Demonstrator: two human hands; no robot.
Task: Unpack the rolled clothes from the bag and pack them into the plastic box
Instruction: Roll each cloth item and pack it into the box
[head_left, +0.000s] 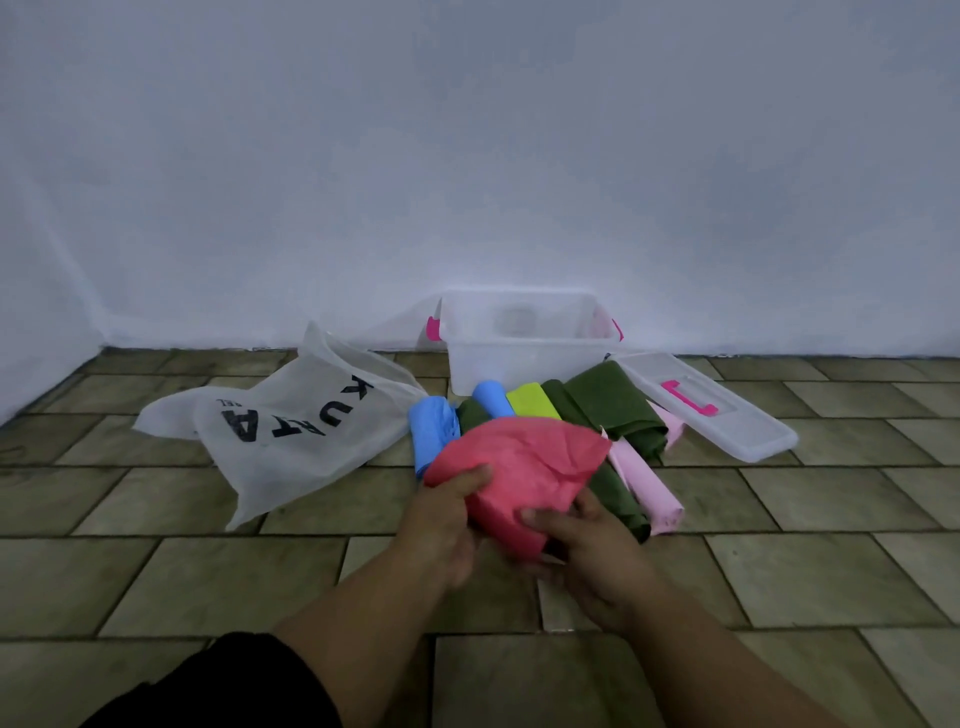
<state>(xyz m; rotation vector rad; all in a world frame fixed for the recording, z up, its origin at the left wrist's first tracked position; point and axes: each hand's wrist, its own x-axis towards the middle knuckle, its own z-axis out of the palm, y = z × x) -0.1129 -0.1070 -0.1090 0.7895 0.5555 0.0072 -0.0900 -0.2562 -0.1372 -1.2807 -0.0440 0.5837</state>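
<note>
- Red cloth (519, 467): soft and creased, a loose rounded bundle rather than a tight roll. It is held just above the floor, in front of the pile of clothes.
- Left hand (449, 519): clasps the bundle's left end, thumb on top, fingers curled under.
- Right hand (587, 558): clasps the near end, thumb pressed into the fabric, fingers hidden beneath.
- Pile behind it, on the floor: near blue roll (431, 431), far blue roll (493, 397), flat lime roll (532, 400), loosely folded green cloth (608, 405) and long pink roll (649, 488), all touching or overlapping.
- Box (519, 358): translucent plastic, rectangular, open-topped, with pink latches at both ends. It stands at the floor's far edge against the wall (467, 156).
- Lid (737, 431): flat, translucent, round-cornered, with a pink handle. It lies right of the box, beside the green cloth.
- Bag (291, 441): thin white fabric with black letters, slumped flat left of the pile.
- Floor (208, 571): staggered oblong olive-brown tiles with dark joints.
</note>
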